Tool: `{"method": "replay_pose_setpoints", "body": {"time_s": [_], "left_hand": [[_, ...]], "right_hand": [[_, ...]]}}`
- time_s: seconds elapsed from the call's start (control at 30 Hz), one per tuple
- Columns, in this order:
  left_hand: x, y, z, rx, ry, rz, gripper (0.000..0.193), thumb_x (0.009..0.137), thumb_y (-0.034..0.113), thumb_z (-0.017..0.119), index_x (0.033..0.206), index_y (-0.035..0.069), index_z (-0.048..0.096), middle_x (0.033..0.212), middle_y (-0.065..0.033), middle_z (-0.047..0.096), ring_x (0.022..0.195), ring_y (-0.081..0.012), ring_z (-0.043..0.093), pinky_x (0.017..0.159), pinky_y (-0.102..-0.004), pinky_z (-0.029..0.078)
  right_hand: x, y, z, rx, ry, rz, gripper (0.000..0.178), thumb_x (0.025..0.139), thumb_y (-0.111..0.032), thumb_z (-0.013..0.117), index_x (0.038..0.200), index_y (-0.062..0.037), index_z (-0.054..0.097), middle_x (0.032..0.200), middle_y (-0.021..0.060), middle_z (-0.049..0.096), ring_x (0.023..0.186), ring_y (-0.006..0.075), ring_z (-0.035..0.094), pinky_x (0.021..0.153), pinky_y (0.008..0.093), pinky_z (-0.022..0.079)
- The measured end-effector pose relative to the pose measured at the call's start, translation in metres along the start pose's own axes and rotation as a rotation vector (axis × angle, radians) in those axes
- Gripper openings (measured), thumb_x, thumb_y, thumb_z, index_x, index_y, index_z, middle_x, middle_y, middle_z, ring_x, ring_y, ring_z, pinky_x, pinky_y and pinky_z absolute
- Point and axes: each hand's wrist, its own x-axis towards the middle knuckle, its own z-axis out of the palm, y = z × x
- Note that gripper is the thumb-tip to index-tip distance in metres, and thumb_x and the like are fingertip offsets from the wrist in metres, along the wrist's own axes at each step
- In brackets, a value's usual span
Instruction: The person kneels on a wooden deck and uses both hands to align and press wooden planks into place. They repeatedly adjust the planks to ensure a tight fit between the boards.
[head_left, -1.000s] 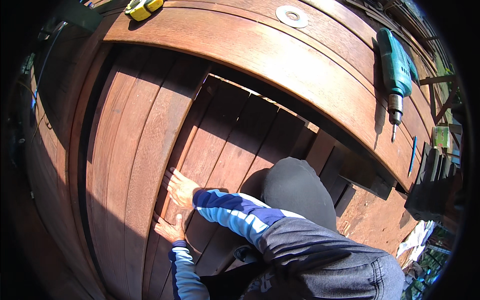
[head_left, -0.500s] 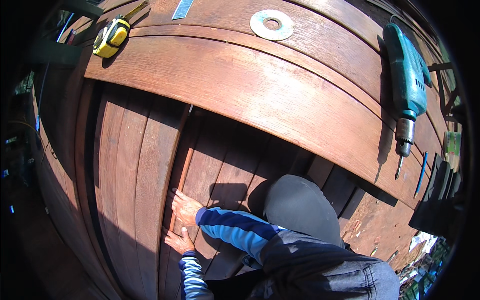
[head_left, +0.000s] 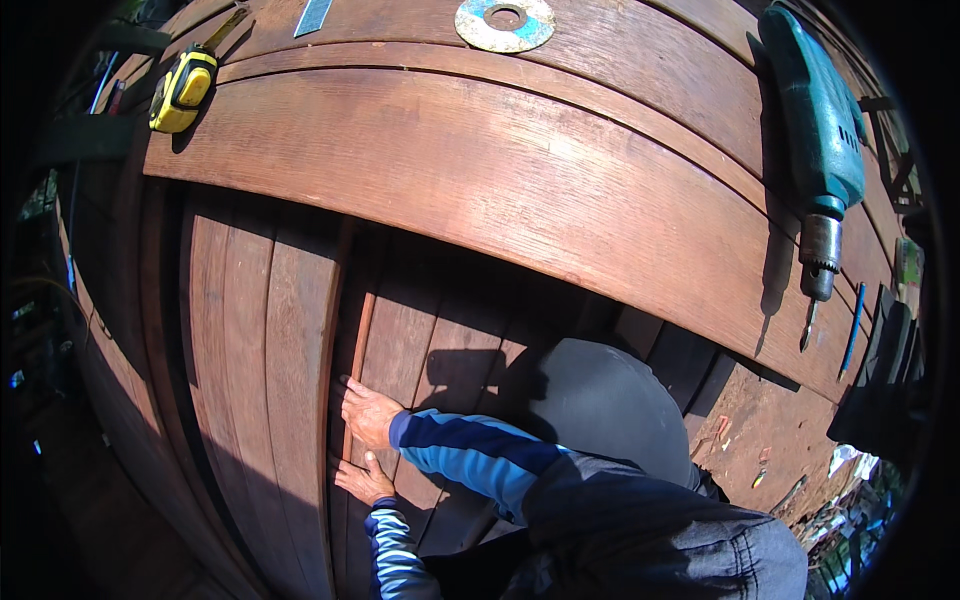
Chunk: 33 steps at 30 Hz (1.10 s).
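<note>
My right hand [head_left: 368, 415] lies palm down across a thin reddish wood strip [head_left: 362, 335] on the lower boards. Its fingers stretch left toward a raised plank edge [head_left: 332, 300]. Just nearer to me, my left hand [head_left: 366, 480] rests on the same strip with fingers extended and thumb apart, its fingertips near that edge. Neither hand appears to hold anything; the undersides of the fingers are hidden. Several brown planks [head_left: 290, 400] run lengthwise to the left of my hands, standing higher than the boards beneath them.
A broad wooden step [head_left: 400, 140] crosses beyond my hands. On it lie a yellow tape measure [head_left: 184, 90], a worn disc [head_left: 505, 22], a teal drill [head_left: 815, 120] with its bit fitted, and a blue pencil-like stick [head_left: 855, 325]. My bent knee [head_left: 610, 410] is close at right.
The view has shifted slightly, so the step and its tools sit differently in the picture. Both hands stay at the strip with almost no change in pose.
</note>
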Motion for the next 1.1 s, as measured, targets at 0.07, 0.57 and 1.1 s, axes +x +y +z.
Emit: {"method": "replay_pose_setpoints", "body": {"time_s": [0.07, 0.57, 1.1], "left_hand": [[0.001, -0.001, -0.001, 0.002, -0.026, -0.020, 0.088, 0.086, 0.069, 0.038, 0.123, -0.012, 0.040, 0.107, -0.0317, 0.044, 0.112, -0.0497, 0.041, 0.108, -0.0559, 0.024], [0.001, 0.001, -0.003, -0.031, 0.017, 0.005, 0.096, 0.083, 0.073, 0.038, 0.133, -0.010, 0.036, 0.117, -0.0334, 0.044, 0.118, -0.0508, 0.039, 0.107, -0.0566, 0.025], [0.005, 0.008, -0.015, 0.027, -0.134, -0.077, 0.097, 0.080, 0.073, 0.046, 0.128, -0.011, 0.040, 0.113, -0.0338, 0.047, 0.117, -0.0493, 0.042, 0.107, -0.0559, 0.028]], "right_hand": [[0.001, 0.000, -0.002, 0.006, -0.009, 0.002, 0.039, 0.083, -0.028, 0.055, 0.107, 0.0004, 0.066, 0.113, 0.0127, 0.061, 0.128, 0.0300, 0.043, 0.117, 0.0495, 0.010], [0.000, -0.003, -0.009, -0.087, 0.031, 0.019, 0.045, 0.082, -0.029, 0.055, 0.111, 0.0038, 0.063, 0.126, 0.0192, 0.055, 0.133, 0.0329, 0.038, 0.117, 0.0506, 0.011], [0.003, 0.001, 0.003, -0.051, -0.022, -0.015, 0.037, 0.082, -0.026, 0.053, 0.105, 0.0008, 0.065, 0.114, 0.0143, 0.061, 0.125, 0.0338, 0.044, 0.116, 0.0519, 0.012]]}}
